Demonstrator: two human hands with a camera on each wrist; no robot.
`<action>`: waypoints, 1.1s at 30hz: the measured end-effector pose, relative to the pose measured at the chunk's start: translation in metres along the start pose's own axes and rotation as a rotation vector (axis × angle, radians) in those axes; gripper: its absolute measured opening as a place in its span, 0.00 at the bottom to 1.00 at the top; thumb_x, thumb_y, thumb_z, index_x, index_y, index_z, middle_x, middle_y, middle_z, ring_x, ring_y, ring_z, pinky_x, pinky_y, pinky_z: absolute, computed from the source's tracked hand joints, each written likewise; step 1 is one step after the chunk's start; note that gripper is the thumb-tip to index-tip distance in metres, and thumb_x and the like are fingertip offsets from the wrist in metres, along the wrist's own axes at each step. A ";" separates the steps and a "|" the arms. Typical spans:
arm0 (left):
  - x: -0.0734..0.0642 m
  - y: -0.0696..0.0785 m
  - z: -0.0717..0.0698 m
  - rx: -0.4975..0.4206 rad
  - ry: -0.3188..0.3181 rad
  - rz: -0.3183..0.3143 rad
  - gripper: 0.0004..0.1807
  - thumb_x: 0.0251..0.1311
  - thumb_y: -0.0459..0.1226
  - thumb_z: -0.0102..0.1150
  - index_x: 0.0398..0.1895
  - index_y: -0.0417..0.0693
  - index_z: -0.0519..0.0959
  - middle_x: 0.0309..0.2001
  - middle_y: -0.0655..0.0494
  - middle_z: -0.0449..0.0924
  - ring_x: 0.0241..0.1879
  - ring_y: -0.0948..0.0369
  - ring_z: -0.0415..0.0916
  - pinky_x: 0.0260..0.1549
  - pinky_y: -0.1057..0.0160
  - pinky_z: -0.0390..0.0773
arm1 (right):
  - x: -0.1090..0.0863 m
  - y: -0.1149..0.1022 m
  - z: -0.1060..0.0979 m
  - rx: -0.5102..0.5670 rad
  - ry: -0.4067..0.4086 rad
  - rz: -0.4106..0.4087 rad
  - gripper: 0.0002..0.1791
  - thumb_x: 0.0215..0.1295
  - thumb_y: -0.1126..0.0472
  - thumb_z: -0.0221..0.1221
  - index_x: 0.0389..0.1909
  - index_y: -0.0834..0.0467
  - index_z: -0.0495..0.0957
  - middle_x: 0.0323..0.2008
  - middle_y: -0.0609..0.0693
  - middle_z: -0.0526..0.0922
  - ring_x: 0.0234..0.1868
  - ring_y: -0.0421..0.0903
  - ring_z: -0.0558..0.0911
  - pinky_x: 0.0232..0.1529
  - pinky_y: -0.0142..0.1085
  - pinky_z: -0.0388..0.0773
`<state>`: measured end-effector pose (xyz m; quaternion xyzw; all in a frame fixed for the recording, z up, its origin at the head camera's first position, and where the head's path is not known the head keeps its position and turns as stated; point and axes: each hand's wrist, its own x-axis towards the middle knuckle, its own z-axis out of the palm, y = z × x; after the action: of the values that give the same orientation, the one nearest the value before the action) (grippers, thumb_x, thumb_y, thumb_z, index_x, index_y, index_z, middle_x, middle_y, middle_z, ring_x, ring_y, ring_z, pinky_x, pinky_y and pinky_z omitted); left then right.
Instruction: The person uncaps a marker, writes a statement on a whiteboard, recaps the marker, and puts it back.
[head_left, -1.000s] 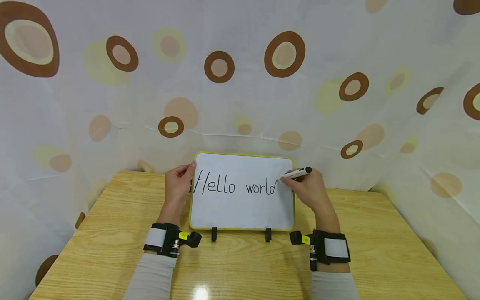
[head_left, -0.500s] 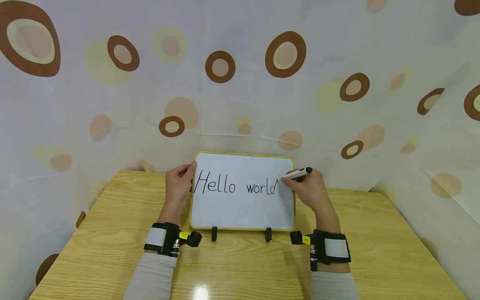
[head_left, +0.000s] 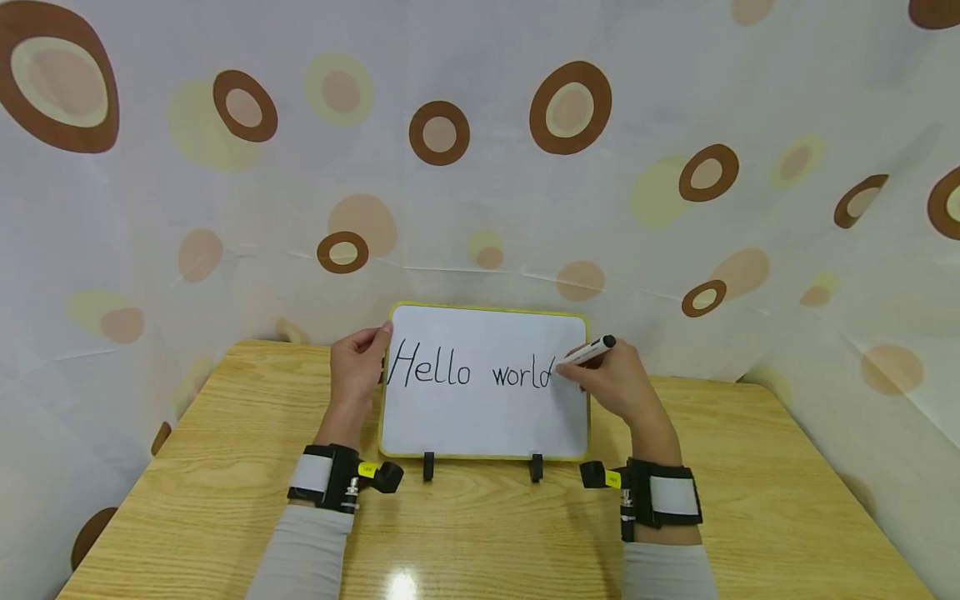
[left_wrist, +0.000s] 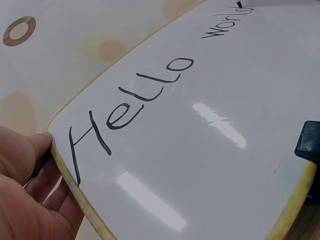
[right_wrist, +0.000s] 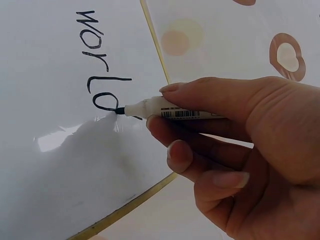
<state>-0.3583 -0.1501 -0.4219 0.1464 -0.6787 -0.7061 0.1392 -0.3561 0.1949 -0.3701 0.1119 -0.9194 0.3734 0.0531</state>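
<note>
A whiteboard (head_left: 480, 429) with a yellow rim leans upright on the table, with "Hello world" handwritten across it in black. My left hand (head_left: 356, 364) grips the board's left edge, thumb at the rim and the other fingers behind, as the left wrist view shows. In my right hand (head_left: 618, 379) is a white marker (head_left: 588, 352) with a black end, pinched between thumb and fingers. The marker's black tip (right_wrist: 120, 111) is right at the stem of the "d" in the right wrist view.
Two black stand feet (head_left: 428, 467) hold the board's lower edge. The wooden table (head_left: 480, 542) reaches back to a wall cloth (head_left: 480, 200) printed with brown and yellow rounds. Each wrist wears a strap with a small camera (head_left: 387, 477).
My right hand and the marker have moved slightly down and left along the stem of the "d". The left hand and the board have stayed in place.
</note>
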 end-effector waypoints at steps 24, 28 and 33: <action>0.001 -0.002 0.000 0.006 0.007 -0.010 0.21 0.71 0.51 0.61 0.52 0.45 0.87 0.41 0.50 0.84 0.35 0.60 0.78 0.29 0.67 0.78 | -0.006 -0.001 -0.011 0.005 -0.051 0.021 0.10 0.61 0.58 0.71 0.36 0.62 0.86 0.30 0.54 0.85 0.30 0.51 0.82 0.32 0.39 0.79; 0.001 -0.001 0.000 0.007 0.001 -0.010 0.21 0.71 0.52 0.61 0.52 0.45 0.86 0.43 0.50 0.84 0.36 0.59 0.78 0.30 0.66 0.78 | -0.007 0.001 -0.016 0.001 0.033 -0.022 0.09 0.63 0.59 0.71 0.36 0.62 0.86 0.28 0.54 0.85 0.27 0.51 0.81 0.29 0.39 0.78; 0.001 -0.001 0.000 0.012 -0.004 -0.015 0.21 0.71 0.52 0.61 0.53 0.45 0.86 0.43 0.50 0.84 0.37 0.59 0.78 0.31 0.66 0.78 | -0.006 0.003 -0.017 0.003 0.105 -0.063 0.09 0.65 0.60 0.69 0.40 0.63 0.87 0.26 0.54 0.85 0.27 0.50 0.81 0.29 0.37 0.77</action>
<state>-0.3598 -0.1502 -0.4227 0.1507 -0.6822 -0.7032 0.1317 -0.3514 0.2103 -0.3612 0.1209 -0.9108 0.3782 0.1127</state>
